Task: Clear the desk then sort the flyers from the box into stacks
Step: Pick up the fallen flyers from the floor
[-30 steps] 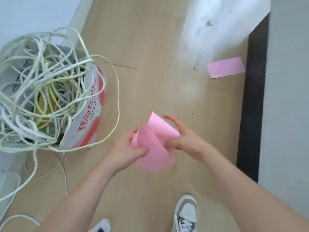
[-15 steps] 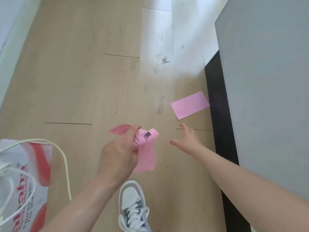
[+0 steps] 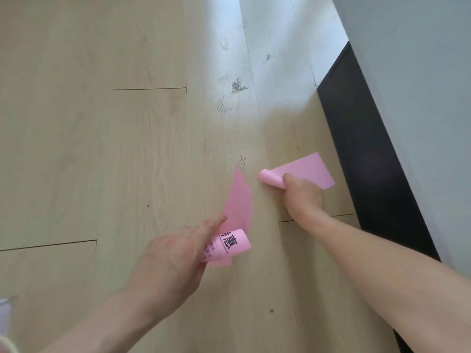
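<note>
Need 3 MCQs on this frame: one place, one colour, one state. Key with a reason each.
1. The single flyer gripped by the right hand lies: A on the wooden floor; B on a desk; C in a box.
2. The curled flyers in the left hand are: A yellow; B pink; C white.
3. The single flyer's left end is: A flat; B rolled up; C torn off.
Key: 1 A, planks show around it; 2 B, pink with black print; 3 B, it curls over by the thumb.
</note>
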Motion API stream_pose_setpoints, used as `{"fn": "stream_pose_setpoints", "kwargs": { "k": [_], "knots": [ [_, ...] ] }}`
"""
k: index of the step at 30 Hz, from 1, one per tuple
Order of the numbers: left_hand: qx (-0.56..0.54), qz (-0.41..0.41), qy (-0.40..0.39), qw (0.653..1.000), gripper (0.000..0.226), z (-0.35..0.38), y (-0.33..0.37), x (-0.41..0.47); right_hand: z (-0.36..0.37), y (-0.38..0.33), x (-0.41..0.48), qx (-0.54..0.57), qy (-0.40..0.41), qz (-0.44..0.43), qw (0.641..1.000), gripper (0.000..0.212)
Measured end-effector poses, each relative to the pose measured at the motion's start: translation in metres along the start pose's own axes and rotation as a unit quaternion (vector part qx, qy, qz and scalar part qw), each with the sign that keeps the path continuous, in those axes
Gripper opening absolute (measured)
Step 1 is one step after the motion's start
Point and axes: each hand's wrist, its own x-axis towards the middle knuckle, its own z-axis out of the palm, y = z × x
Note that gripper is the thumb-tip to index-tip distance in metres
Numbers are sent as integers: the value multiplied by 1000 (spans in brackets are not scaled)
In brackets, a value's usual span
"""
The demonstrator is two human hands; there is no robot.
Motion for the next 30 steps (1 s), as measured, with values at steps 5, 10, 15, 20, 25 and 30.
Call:
{"fn": "stream_pose_setpoints", "kwargs": {
  "k": [5,10,15,20,25,30],
  "knots": [
    [-74,-86,44,992,46,-52,22,-25,-78,-29,-59,612,-125,213,751,16],
    [-51,-143,237,960,34,-163,80,-102,-219,-56,-169,707,-289,195,615,14],
    [65,-129,247,958,52,-300,177,-192,-395,-84,-314,741,-388,93,540,35],
    [9,-183,140,973,55,-421,299,-286,-556,-92,-451,727,-409,-90,544,64],
    [-99,-202,-16,974,99,-519,394,-363,-643,-71,-549,698,-230,-45,677,13],
    [-326,-205,72,920,74,-568,439,-423,-703,-20,-622,654,-163,-55,737,25]
  ]
}}
